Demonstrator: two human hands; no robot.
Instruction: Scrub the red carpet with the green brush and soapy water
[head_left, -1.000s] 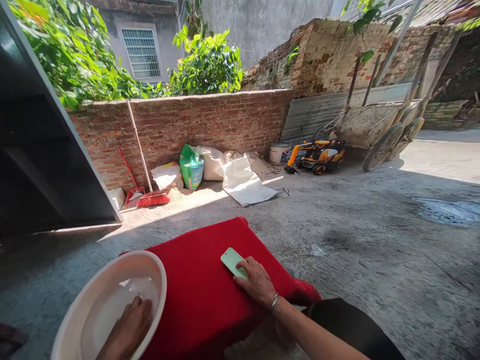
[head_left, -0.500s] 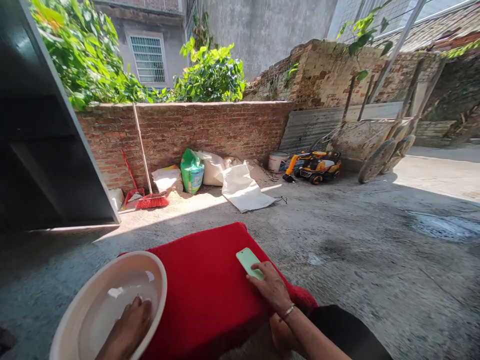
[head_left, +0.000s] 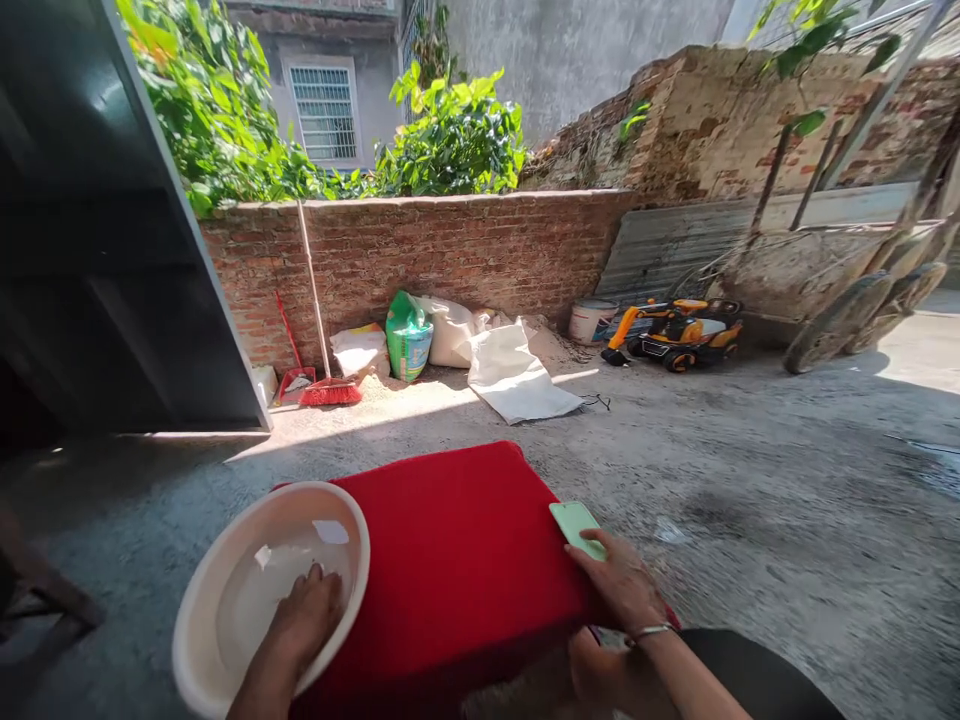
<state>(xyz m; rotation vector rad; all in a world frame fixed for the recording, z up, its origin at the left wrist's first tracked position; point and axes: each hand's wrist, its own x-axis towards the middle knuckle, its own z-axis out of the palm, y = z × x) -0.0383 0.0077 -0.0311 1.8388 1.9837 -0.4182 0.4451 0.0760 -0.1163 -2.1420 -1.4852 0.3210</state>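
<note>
My left hand (head_left: 306,612) is inside a pale pink basin (head_left: 196,640), fingers curled downward with their tips partly hidden. Whether something small is between them I cannot make out. The basin holds clear water and stands over the left side of a table with a red cloth (head_left: 450,540). At the table's right edge, my right hand (head_left: 619,580) grips a light green phone (head_left: 576,522), thumb and fingers around its near end. The phone's far end sticks out past the fingers, beside the cloth's edge. A bracelet circles the right wrist.
A dark metal door (head_left: 142,300) stands at the left, a wooden stool (head_left: 45,580) below it. Along the brick wall (head_left: 480,240) are a red broom (head_left: 330,392), a green sack (head_left: 409,340), a white sack (head_left: 521,375) and a toy excavator (head_left: 679,335).
The view has swung left, so the scene sits further right. My right hand has carried the phone rightward from over the cloth to the table's edge. My left hand stays in the basin.
</note>
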